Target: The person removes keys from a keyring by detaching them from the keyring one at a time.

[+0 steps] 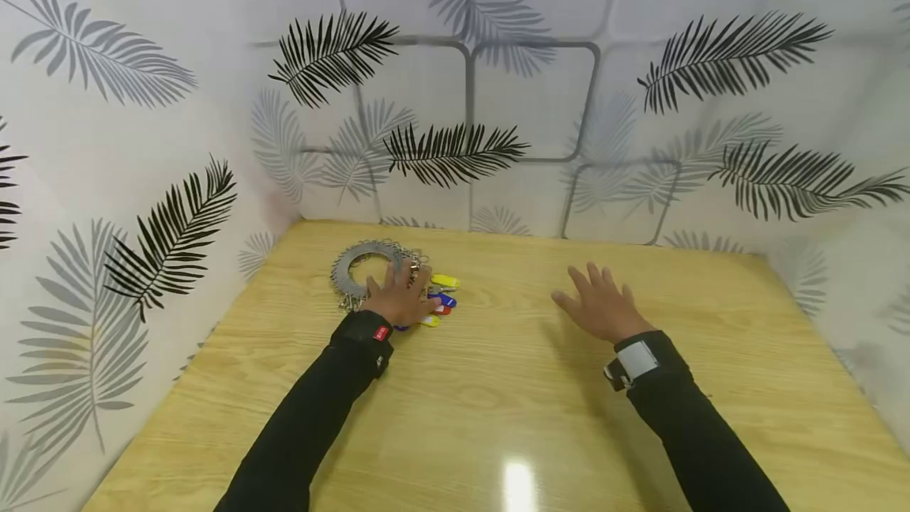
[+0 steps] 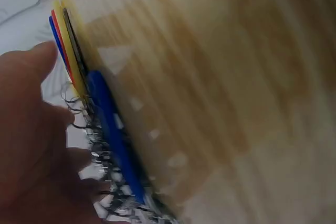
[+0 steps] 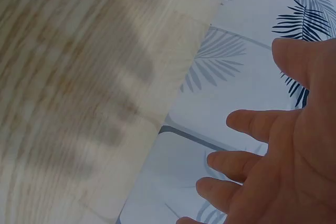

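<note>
A flat grey metal ring (image 1: 346,263), fringed with many small wire loops, lies at the back left of the table. My left hand (image 1: 400,300) is over its right side, fingers spread and hiding part of it. Around the thumb lie a yellow key tag (image 1: 445,280), a blue key tag (image 1: 447,301) and a red key tag (image 1: 442,310). In the left wrist view, blurred, another blue tag (image 2: 116,135) and a row of small metal rings (image 2: 105,161) run along the fingertips. My right hand (image 1: 603,308) hovers over the right side, fingers spread, nothing in it.
The light wood table (image 1: 483,385) reaches back to a wall (image 1: 526,204) covered in a leaf pattern, with another patterned wall (image 1: 85,259) along the left. A bright light reflection lies near the front edge of the view.
</note>
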A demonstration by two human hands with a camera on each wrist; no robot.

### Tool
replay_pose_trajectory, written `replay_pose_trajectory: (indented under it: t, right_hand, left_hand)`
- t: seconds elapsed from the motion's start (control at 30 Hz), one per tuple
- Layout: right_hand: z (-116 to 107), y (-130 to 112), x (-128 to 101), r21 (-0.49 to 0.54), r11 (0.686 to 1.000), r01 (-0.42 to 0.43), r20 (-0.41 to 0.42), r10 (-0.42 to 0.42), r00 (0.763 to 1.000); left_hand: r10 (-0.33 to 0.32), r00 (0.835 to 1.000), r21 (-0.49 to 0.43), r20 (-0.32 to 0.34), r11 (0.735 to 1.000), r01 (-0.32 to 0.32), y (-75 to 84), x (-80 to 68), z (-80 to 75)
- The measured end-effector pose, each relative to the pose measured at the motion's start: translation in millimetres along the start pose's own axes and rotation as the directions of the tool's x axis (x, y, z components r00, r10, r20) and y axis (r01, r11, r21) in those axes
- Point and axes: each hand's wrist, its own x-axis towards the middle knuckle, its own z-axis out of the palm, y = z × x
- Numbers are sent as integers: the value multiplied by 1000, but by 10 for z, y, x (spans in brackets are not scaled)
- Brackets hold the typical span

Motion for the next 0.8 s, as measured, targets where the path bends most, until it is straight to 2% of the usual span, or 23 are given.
replay_pose_trajectory:
  t: [0.03,0.07,0.1,0.17,0.3,0.37,0.4,0.5,0.53,0.67,0.73,0.8]
  right_hand:
    - [16,28,-3,0,1000,0,2,0,1000]
    - [30,54,-4,1,1000,1,6,-1,1000]
    - [32,69,-11,1,1000,4,12,-4,1000]
    - [39,98,-22,-1,1000,0,25,0,1000]
    - [18,96,-57,10,1000,-2,51,2,999]
    - [2,80,-80,12,1000,-1,62,0,998]
    - [-5,67,-92,12,1000,-1,68,0,998]
    - [-19,42,-113,11,1000,3,79,-3,997]
    - [-23,31,-117,12,1000,6,82,-7,997]
    - [-15,-12,-126,23,1000,11,87,-13,996]
    - [-4,-38,-127,29,999,16,89,-18,996]
    - [21,-50,-122,28,1000,12,93,-15,996]
  left_hand:
    - [-5,1000,32,31,999,4,-81,97,111]
    - [8,1000,50,23,999,-9,-144,156,210]
    - [-2,999,69,35,998,-1,-161,179,238]
    - [-66,992,102,108,993,55,-31,74,69]
    - [-99,988,40,120,995,95,424,-407,-421]
    - [-124,979,21,162,992,122,721,-649,-745]
    - [-125,979,12,163,992,125,857,-756,-869]
    - [-143,972,21,184,990,142,1258,-999,-1193]
    - [-180,957,44,227,984,174,1434,-1093,-1365]
    - [-170,960,80,222,985,155,1809,-1235,-1513]
    - [-144,970,86,195,988,130,1920,-1241,-1457]
    - [-128,972,107,197,988,108,2067,-1294,-1476]
